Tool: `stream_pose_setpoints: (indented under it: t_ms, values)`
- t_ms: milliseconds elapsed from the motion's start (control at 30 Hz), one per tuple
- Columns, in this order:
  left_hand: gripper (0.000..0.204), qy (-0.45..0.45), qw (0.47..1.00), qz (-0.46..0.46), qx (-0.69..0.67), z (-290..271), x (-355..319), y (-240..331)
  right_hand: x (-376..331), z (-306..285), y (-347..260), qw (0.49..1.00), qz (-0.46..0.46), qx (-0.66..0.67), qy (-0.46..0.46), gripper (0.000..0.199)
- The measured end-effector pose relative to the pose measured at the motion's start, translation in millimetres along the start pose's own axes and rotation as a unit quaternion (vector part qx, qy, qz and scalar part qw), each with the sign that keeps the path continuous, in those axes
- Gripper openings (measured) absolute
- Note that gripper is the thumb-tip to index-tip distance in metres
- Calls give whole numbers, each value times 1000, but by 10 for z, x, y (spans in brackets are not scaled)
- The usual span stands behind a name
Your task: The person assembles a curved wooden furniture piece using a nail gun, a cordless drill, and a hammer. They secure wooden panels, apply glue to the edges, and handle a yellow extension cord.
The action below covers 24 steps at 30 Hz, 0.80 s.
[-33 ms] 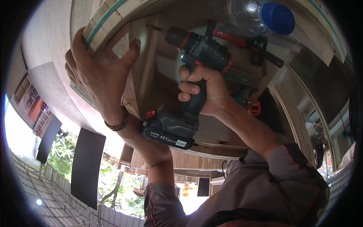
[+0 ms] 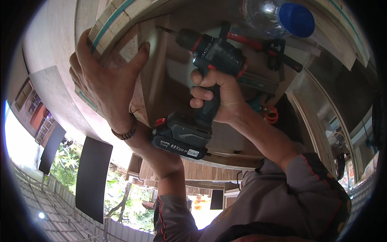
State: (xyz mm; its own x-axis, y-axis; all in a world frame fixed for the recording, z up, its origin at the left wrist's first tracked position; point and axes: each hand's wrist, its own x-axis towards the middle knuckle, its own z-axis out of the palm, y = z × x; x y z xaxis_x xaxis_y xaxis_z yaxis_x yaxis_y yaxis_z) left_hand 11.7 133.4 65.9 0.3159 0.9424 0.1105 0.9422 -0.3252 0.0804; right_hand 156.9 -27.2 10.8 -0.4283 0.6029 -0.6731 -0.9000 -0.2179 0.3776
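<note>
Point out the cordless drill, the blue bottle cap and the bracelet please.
Cordless drill (image 2: 210,109): head view, on its handle.
Blue bottle cap (image 2: 297,19): head view, on its top.
Bracelet (image 2: 130,132): head view, on its beads.

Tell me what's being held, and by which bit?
The right hand holds the cordless drill by its pistol grip; the left hand is spread over a teal-striped wooden edge.

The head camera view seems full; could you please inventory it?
Cordless drill: one, black and red, centre
Container: one, clear, blue cap, top right
Handled tool: one, red and black, upper right
Coiled item: one, orange, centre right
Wooden rims: two, pale with teal, upper sides
Panels: two, dark, lower left
Greenery: count unclear, green, lower left
Bracelet: one, brown, centre left
Sleeves: two, grey, bottom
Left hand: one, bare, at left rim
Right hand: one, bare, holding drill
</note>
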Motion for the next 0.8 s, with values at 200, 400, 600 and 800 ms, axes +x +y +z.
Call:
stream_pose_setpoints:
  t_ms: [200, 400, 600, 800]
  values:
    - [98, 5, 1000, -5, 14, 9, -6, 9, 10, 94, -21, 998, -21, -21, 46, 16]
    - [96, 5, 1000, -16, 13, 0, -14, 32, 28, 8, -37, 1000, -10, -11, 18, 16]
    - [95, 3, 1000, -20, 20, 1, -14, 27, 50, 13, -42, 998, -27, -42, 23, 15]
    - [95, 30, 999, -6, 18, 20, 19, -1, -3, 140, -53, 996, -36, -71, 32, 24]
